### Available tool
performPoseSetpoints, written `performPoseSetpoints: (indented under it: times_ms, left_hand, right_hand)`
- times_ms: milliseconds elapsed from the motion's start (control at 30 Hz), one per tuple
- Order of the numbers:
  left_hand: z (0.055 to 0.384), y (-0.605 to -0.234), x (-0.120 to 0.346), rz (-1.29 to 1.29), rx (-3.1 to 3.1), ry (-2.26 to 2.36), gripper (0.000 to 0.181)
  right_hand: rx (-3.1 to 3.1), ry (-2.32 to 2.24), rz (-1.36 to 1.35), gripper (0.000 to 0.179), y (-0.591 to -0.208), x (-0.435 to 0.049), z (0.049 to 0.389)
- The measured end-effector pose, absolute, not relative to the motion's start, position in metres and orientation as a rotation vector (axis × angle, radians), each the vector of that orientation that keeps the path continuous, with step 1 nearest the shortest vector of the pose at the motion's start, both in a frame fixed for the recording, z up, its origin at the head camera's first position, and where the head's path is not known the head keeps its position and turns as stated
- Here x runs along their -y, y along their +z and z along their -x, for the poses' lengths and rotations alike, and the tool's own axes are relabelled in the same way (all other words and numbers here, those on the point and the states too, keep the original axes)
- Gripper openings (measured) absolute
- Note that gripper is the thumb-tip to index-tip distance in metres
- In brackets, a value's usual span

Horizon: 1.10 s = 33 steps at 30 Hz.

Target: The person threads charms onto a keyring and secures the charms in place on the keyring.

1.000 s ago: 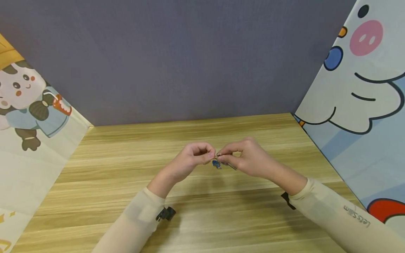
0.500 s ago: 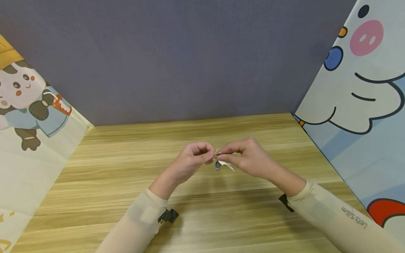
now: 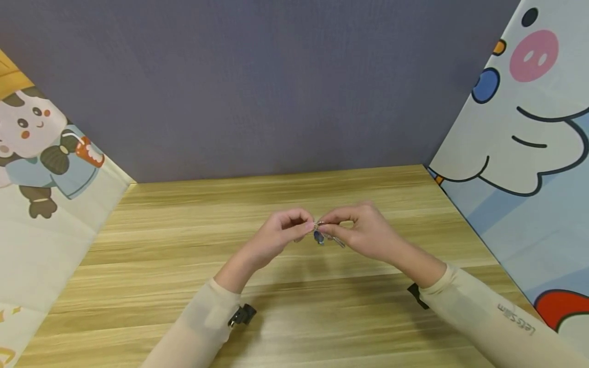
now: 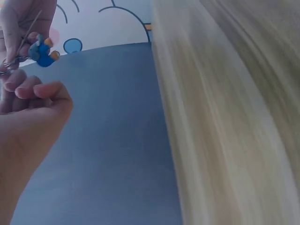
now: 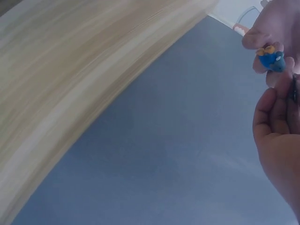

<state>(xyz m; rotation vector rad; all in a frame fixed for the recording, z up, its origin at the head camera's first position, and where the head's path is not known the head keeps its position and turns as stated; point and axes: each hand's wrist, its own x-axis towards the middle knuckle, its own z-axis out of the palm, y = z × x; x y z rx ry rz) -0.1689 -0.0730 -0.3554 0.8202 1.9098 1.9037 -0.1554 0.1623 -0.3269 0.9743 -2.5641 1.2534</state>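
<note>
Near the middle of the table, my left hand (image 3: 280, 234) pinches one end of a metal keychain (image 3: 316, 225) between thumb and index finger. My right hand (image 3: 365, 234) pinches the other metal end, its fingertips almost meeting the left ones. A small blue figurine charm (image 3: 318, 237) dangles below the fingertips; orange parts on the charm (image 4: 44, 54) show in the left wrist view. From under the right thumb a thin silver key (image 3: 339, 242) slants down to the right. Exactly how ring, clasp and key join is hidden by the fingers.
Both hands are held above a wood-grain table (image 3: 184, 214). A grey panel (image 3: 276, 92) rises at its far edge. Cartoon-printed walls stand at the left (image 3: 50, 245) and right (image 3: 529, 230). A black wrist camera (image 3: 242, 315) sits under the left sleeve.
Both hands keep their pinch in nearly the same place. The charm and the key have swung and turned below the fingertips, the key's broad side showing half a second ago and its edge now.
</note>
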Motion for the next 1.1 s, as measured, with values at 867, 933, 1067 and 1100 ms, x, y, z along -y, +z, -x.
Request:
performPoseSetpoints:
  times_ms: [867, 933, 1067, 1100]
  left_hand:
    - [0.167, -0.3473, 0.0779, -0.904, -1.952, 1.926, 0.017]
    - [0.1676, -0.3485, 0.0776, -0.934, -1.909, 1.958, 0.02]
    - [0.1685, -0.3511, 0.0769, -0.972, -1.837, 2.01, 0.024]
    - [0.1686, -0.3519, 0.0767, -0.976, -1.825, 2.022, 0.025]
  right_hand:
    - [2.502, 1.17, -1.115, 0.01, -0.3187, -0.159, 0.154]
    - [2.511, 1.21, -1.09, 0.011, -0.318, -0.1587, 0.1534]
    - [2.558, 1.319, -1.018, 0.011, -0.3173, -0.159, 0.1516]
    - [2.571, 1.35, -0.997, 0.011, -0.3174, -0.1589, 0.1514]
